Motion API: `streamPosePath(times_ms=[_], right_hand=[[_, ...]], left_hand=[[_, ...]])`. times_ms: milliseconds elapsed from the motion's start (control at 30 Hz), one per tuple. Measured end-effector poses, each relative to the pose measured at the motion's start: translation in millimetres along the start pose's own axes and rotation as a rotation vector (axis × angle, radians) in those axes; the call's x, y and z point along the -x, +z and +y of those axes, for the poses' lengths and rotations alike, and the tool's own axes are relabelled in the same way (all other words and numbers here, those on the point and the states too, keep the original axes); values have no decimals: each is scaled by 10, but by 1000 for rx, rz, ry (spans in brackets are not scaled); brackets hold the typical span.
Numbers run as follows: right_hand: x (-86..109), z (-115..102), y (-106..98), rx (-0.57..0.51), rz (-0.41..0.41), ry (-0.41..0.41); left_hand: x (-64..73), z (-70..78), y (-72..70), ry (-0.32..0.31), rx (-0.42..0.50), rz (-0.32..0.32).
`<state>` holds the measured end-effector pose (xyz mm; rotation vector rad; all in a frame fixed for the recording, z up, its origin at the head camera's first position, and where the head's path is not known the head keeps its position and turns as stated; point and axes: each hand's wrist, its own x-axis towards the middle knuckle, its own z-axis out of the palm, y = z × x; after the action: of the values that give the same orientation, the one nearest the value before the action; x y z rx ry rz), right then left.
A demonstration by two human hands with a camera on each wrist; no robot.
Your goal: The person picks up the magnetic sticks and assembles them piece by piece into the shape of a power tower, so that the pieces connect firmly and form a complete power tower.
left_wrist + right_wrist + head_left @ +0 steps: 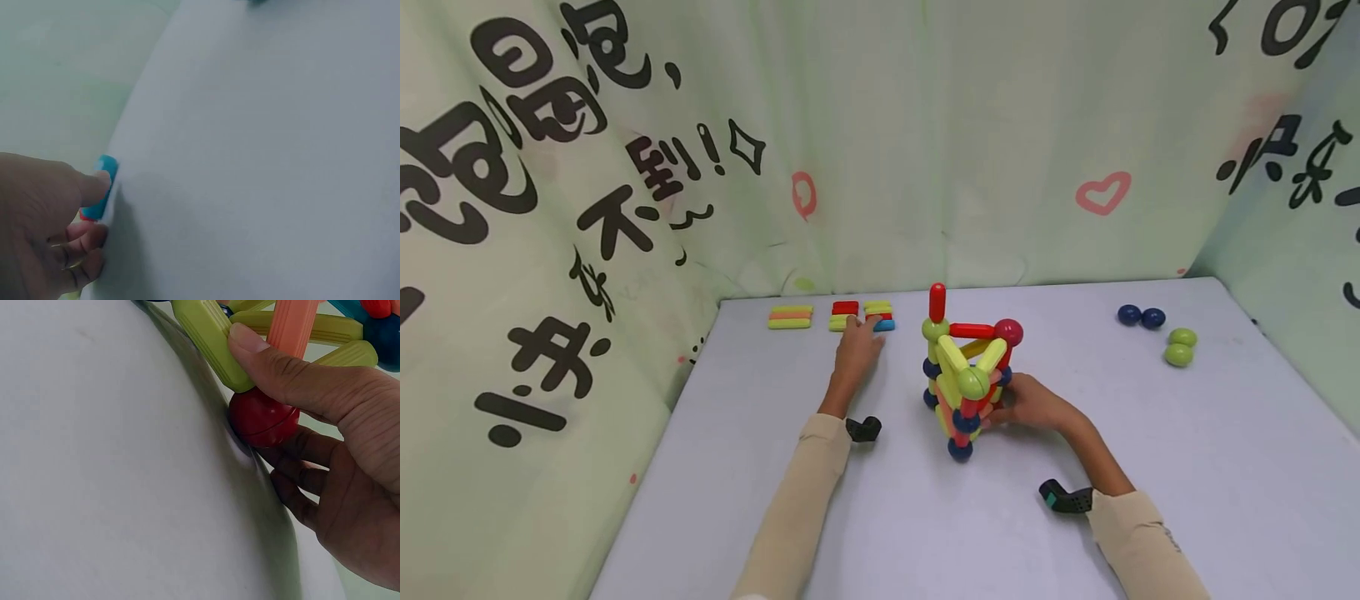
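Note:
A tower of magnetic sticks and balls stands upright on the table, in red, yellow-green, orange and dark blue. My right hand holds its lower right side. In the right wrist view the thumb lies on a yellow-green stick, with the other fingers bent behind a red ball. Farther left, my left hand reaches to a small pile of sticks. Its thumb touches a blue stick; whether the fingers pinch it is hidden. A red stick end shows beneath.
Yellow-green and orange sticks lie at the back left, beside a pile with a red stick on its far side. Dark blue balls and yellow-green balls sit at the back right. A printed curtain hangs behind the table.

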<state>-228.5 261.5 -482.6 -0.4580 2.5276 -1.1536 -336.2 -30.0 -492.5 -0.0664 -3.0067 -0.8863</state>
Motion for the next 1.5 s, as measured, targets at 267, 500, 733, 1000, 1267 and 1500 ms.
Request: streamPosePath(times_ms=[267, 500, 733, 1000, 1267, 1500], right_hand=[[44, 90, -66, 51, 127, 20], [35, 106, -35, 57, 266, 10], [-20, -1, 80, 60, 338, -44], [-41, -16, 140, 57, 340, -59], [-59, -10, 144, 39, 329, -87], [-53, -13, 156, 29, 320, -103]], left_hand=[[59, 37, 39, 24, -100, 17], [298, 288, -131, 225, 426, 68], [633, 799, -564, 473, 848, 80], [859, 1010, -747, 596, 793, 83], [869, 1001, -727, 606, 705, 76], [857, 996, -759, 639, 636, 77]])
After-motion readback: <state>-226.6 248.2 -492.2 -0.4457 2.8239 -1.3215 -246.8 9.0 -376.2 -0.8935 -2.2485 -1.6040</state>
